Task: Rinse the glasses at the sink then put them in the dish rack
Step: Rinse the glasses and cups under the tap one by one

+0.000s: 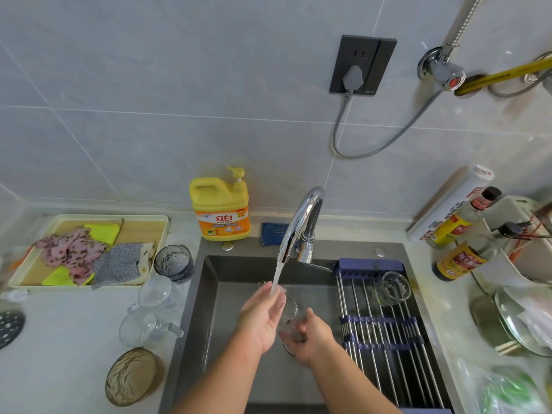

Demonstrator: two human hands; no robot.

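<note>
Over the dark sink, water runs from the chrome faucet onto a clear glass held under the stream. My right hand grips the glass from below. My left hand lies against its left side with the fingers extended into the water. One clear glass stands on the roll-up dish rack across the sink's right half. On the counter to the left wait a dark ribbed glass, two clear handled glasses and a brownish textured glass.
A yellow detergent jug and a blue scrubber sit behind the sink. A tray with cloths lies at left. Sauce bottles, a roll and pot lids crowd the right counter.
</note>
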